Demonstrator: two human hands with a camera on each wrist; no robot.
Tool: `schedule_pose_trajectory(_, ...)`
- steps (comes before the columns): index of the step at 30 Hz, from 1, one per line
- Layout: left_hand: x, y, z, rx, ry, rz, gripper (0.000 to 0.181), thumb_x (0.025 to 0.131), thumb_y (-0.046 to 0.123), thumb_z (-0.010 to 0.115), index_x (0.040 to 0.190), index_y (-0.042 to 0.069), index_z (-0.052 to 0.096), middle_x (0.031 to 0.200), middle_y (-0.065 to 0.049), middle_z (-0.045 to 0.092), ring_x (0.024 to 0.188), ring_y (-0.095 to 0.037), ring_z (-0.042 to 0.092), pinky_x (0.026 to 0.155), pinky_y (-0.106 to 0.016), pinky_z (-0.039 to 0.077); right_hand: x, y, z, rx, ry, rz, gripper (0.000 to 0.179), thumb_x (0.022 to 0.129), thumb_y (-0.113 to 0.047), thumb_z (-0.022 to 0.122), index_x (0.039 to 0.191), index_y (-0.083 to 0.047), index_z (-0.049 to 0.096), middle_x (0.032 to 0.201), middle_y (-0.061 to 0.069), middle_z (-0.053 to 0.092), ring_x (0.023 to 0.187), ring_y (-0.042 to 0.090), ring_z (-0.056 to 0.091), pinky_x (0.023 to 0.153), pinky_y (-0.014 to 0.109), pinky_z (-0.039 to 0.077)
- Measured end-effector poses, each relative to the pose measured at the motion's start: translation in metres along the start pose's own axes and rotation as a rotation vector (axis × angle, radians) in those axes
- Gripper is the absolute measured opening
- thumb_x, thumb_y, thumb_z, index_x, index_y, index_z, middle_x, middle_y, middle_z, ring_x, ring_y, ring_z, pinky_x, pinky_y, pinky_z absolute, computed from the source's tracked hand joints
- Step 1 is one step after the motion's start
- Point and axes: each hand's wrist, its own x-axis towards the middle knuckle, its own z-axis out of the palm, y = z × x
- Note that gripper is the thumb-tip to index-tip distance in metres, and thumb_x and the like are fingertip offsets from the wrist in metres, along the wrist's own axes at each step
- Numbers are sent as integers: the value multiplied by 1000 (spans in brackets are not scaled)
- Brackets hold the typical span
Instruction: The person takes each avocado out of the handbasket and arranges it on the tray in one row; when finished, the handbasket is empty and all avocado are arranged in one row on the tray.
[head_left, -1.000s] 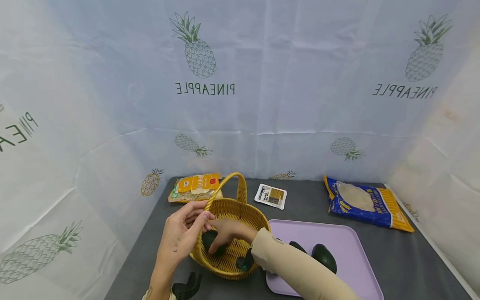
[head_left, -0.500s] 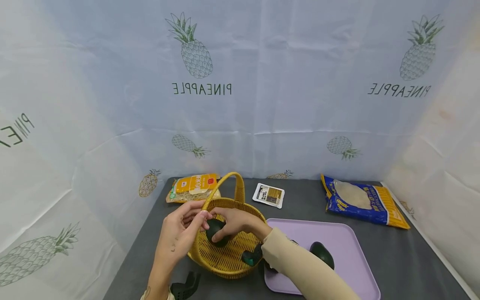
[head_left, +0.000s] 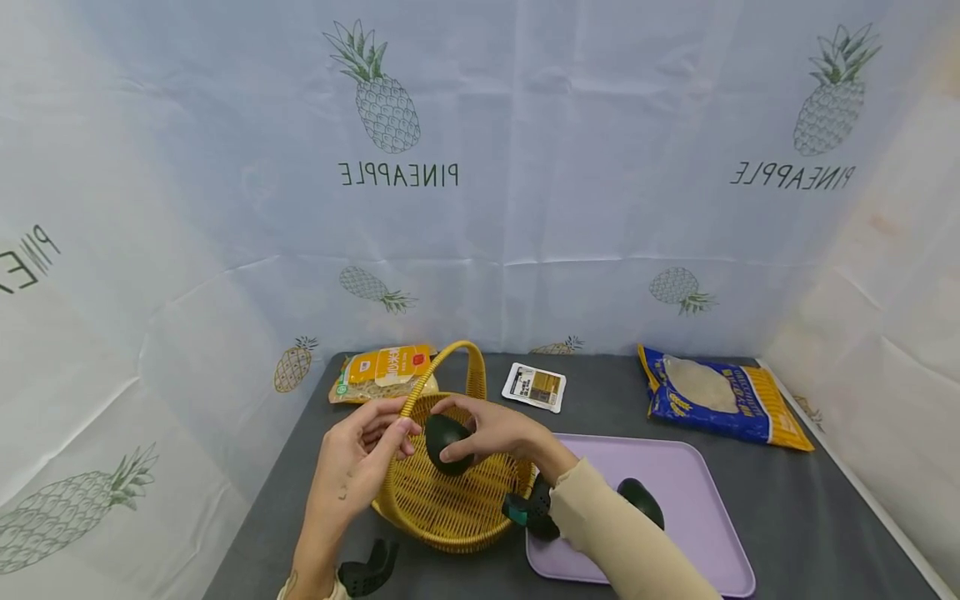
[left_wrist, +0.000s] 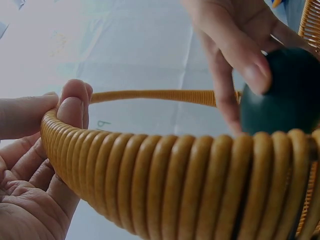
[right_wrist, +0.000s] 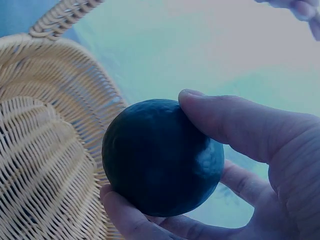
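Observation:
My left hand pinches the handle of a yellow woven basket between thumb and fingers. In the left wrist view, the wrapped handle runs close past the camera. A dark green avocado is in my right hand, with thumb and fingers spread around it, above the basket's inside. The right wrist view shows the avocado from its rounded end, beside the basket wall. Another avocado lies on a lilac tray. A dark rounded thing near my right wrist is partly hidden.
An orange food packet lies behind the basket. A small white-edged packet is at the back middle, and a blue and yellow bag at the back right. Pineapple-print cloth encloses the dark table.
My right hand has lifted the avocado up from the basket's bottom and shifted slightly right. The left hand keeps its hold on the handle. The head view has moved slightly.

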Motion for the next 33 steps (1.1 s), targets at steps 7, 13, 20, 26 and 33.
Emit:
schedule_pose_trajectory(7, 1, 0, 0, 13, 0, 13, 27, 100, 11, 64, 125, 3, 67, 93, -8, 76, 70, -15, 70, 65, -30, 61, -21, 1, -17, 34, 24, -27, 63, 89, -22, 79, 144, -27, 49, 116, 15, 62, 97, 24, 68, 76, 41, 62)
schedule_pose_trajectory(13, 1, -1, 1, 17, -2, 27, 27, 100, 9, 65, 126, 3, 66, 93, -8, 76, 70, -15, 70, 65, -31, 62, -39, 9, -31, 11, 69, -30, 66, 88, -25, 80, 146, -28, 48, 117, 14, 63, 98, 23, 67, 74, 40, 62)
schedule_pose_trajectory(20, 1, -1, 1, -5, -1, 26, 26, 99, 7, 65, 125, 2, 66, 93, -10, 75, 70, -14, 69, 64, -32, 61, -61, 17, -47, 53, 121, -18, 67, 89, -26, 80, 147, -28, 46, 126, 18, 58, 106, 26, 66, 84, 51, 61)
schedule_pose_trajectory(26, 2, -1, 1, -3, -5, 35, 27, 99, 7, 64, 125, -1, 66, 93, -10, 75, 70, -12, 69, 64, -30, 61, -78, 23, -57, 77, 185, 1, 68, 89, -24, 80, 147, -31, 46, 145, 21, 43, 117, 29, 60, 85, 47, 62)
schedule_pose_trajectory(33, 2, -1, 0, 2, 0, 23, 26, 100, 8, 64, 125, 1, 66, 93, -10, 75, 70, -15, 69, 64, -30, 61, -95, 29, -68, 72, 220, -26, 70, 89, -25, 80, 150, -27, 44, 133, 24, 52, 112, 31, 63, 82, 45, 63)
